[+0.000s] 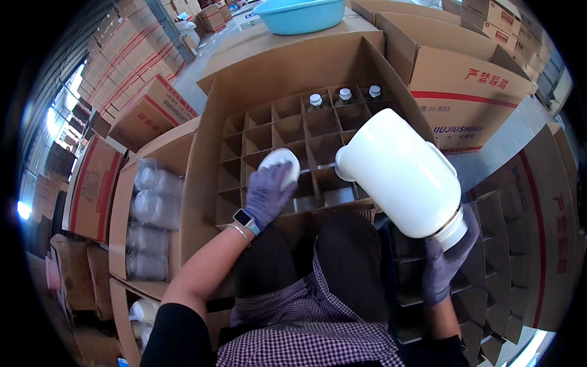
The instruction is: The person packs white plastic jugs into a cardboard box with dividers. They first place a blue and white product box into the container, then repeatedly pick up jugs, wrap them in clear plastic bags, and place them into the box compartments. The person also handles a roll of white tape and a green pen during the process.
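Note:
My left hand (267,194), in a purple glove, grips a small white round container (280,164) over the cardboard divider grid of an open carton (287,131). My right hand (445,260), also gloved, holds a large white plastic jar (400,172) by its neck end, tilted with its base toward the carton's right side. Three small capped bottles (344,96) stand in the far row of the grid's cells. The other cells that show look bare.
A carton with wrapped bundles of bottles (150,214) lies to the left. A blue plastic basin (299,15) sits on boxes at the back. Printed cartons (471,85) stand right; folded divider grids (489,293) lie at lower right. Stacked boxes line the far left.

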A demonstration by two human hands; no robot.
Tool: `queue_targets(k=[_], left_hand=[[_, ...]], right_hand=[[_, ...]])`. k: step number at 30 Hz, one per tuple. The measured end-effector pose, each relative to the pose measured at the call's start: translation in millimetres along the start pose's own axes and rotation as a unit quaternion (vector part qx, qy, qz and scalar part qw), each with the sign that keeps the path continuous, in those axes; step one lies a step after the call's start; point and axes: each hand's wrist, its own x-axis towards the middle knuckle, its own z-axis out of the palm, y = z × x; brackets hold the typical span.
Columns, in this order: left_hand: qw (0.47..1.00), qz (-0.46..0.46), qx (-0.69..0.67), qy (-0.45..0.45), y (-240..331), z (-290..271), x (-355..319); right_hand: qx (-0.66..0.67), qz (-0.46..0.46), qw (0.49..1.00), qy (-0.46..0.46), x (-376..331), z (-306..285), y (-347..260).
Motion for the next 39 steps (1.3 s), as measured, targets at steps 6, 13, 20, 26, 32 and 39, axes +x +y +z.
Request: queue_targets(k=[6,13,20,26,32,39], left_hand=[[0.976,0.065,0.06,-0.199,8,36,37],[0.991,-0.118,0.017,-0.066,-66,143,215],[0.964,-0.159,-0.112,-0.18,-117,204,295],[0.978,-0.09,-0.015,-0.186,-121,217,302],[0.957,-0.191,-0.152,0.157,-88,67,293],[0.903,-0.105,-0.319,0.267,-27,-152,140]], right_hand=[[0.028,0.027,0.998,-0.049,-48,19,15],[0.066,0.054,0.985,-0.148,-73,57,24],[0.095,0.103,0.967,-0.215,-70,61,36],[0.13,0.122,0.958,-0.223,-72,63,46],[0.19,0.121,0.967,-0.118,-75,70,40],[0.137,0.146,0.98,0.006,-44,61,21]])
